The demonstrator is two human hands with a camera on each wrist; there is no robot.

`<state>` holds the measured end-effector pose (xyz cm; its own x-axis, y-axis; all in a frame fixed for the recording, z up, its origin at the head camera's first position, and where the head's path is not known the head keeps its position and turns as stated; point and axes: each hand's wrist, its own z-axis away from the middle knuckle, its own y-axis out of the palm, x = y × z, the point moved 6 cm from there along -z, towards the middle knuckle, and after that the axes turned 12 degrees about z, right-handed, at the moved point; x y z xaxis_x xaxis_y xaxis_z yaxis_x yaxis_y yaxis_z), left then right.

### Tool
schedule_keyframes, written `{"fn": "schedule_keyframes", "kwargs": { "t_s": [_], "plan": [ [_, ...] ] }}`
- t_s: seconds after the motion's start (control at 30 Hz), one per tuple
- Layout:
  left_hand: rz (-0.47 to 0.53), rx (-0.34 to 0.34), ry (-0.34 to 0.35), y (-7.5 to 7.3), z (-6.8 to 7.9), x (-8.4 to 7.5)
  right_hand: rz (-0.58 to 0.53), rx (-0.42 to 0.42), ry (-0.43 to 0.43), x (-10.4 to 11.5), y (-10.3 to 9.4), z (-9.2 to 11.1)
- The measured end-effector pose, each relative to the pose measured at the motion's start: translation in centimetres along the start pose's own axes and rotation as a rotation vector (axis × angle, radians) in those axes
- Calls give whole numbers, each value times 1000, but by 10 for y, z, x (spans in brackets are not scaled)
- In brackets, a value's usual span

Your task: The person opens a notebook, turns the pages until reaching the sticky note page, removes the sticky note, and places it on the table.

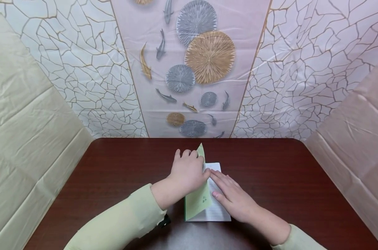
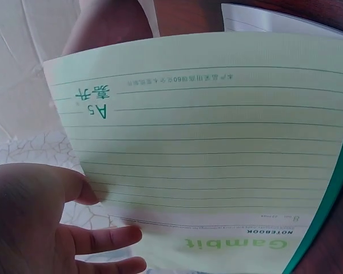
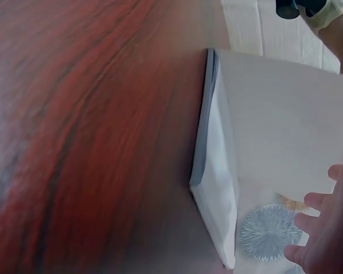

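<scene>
A notebook lies on the table in the head view, its white lined page (image 1: 221,208) showing and its pale green cover (image 1: 196,201) standing up on a slant. My left hand (image 1: 189,172) holds that cover by its free edge, the thumb on the page side. Lines and green printing, including "Gambit" and "A5", cover the side facing the left wrist camera; a darker green spine (image 2: 331,200) runs along its right. On the page rests my right hand (image 1: 234,198), fingers straight, their tips close to the left thumb. The right wrist view shows the notebook's page edges (image 3: 214,137) near the tabletop.
The dark reddish-brown table (image 1: 114,166) extends to both sides of the notebook. A patterned cloth wall (image 1: 182,104) rises behind it, with pale creased cloth (image 1: 26,156) at the sides. A black device (image 1: 165,221) sits at the left sleeve cuff.
</scene>
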<state>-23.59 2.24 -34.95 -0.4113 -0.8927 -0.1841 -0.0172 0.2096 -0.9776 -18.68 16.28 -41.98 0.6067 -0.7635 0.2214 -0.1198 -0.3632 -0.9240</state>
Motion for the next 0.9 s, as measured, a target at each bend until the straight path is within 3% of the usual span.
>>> {"fn": "schedule_keyframes", "kwargs": {
  "t_s": [0.3,0.63,0.9],
  "plan": [
    [-17,-86,29,-14,9,12,65,86,24,-10,9,8],
    [-52,-142,43,-28,24,38,189,187,23,-25,23,18],
    [-61,-138,24,-30,35,59,249,255,3,-33,31,22]
  ]
}}
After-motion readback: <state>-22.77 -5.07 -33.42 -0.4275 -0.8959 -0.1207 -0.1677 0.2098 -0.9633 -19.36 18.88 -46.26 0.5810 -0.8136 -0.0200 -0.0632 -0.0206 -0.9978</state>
